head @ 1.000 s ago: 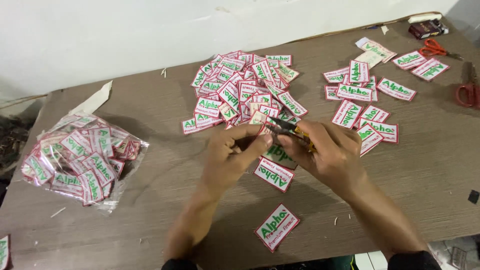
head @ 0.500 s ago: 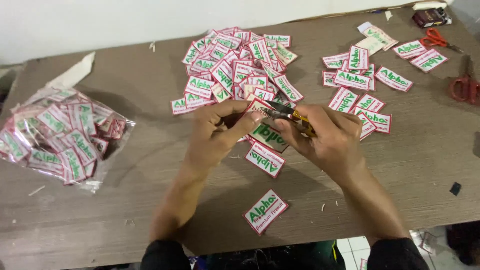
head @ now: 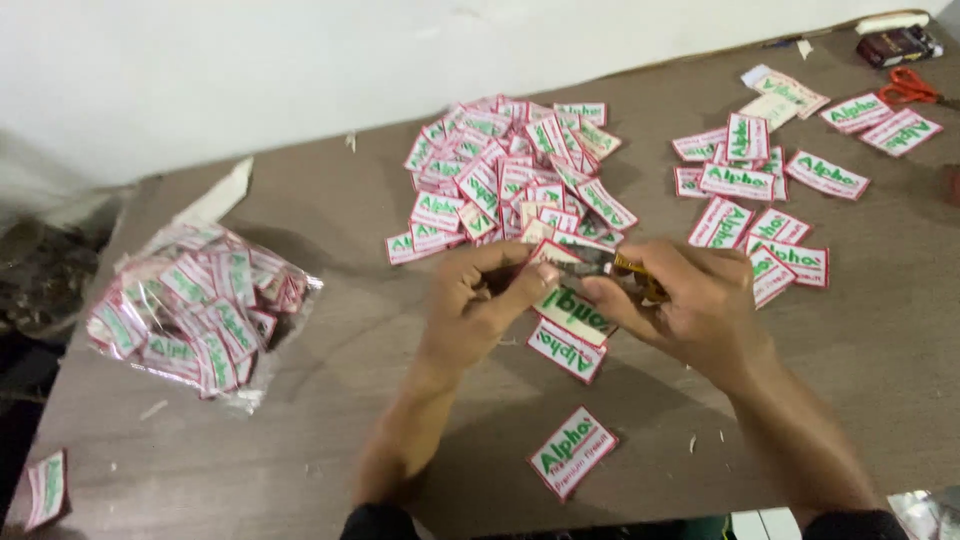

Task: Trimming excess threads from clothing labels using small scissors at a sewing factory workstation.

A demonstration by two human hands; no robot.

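Brown table (head: 880, 330), set against a pale wall, viewed from above the person's forearms. Left hand (head: 480, 305): fingers curled, thumb and forefinger pinched on the upper edge of a white embroidered patch (head: 572, 308) with green lettering and a red border, held just above the tabletop at centre. Right hand (head: 700, 305): closed around a small yellow-handled cutting tool (head: 615, 265), its dark metal tip meeting the top edge of the same patch right beside the left fingertips; whether the blades are open or shut cannot be told. Directly under the held patch, touching or overlapping it, a second patch (head: 566, 350) of the same kind lies flat. Nearer the person, apart from the others, a single patch (head: 572, 452) lies tilted. Beyond the hands, a loose heap of patches (head: 505, 170), many overlapping. To the right, a looser spread of patches (head: 755, 185) laid mostly face up. At the left, a clear plastic bag (head: 190, 305) stuffed with more patches, with a white scrap of paper (head: 222, 195) behind it. Far right corner: red-handled scissors (head: 908, 87) and a small dark box (head: 898, 45). Lower left edge: one stray patch (head: 47, 488).
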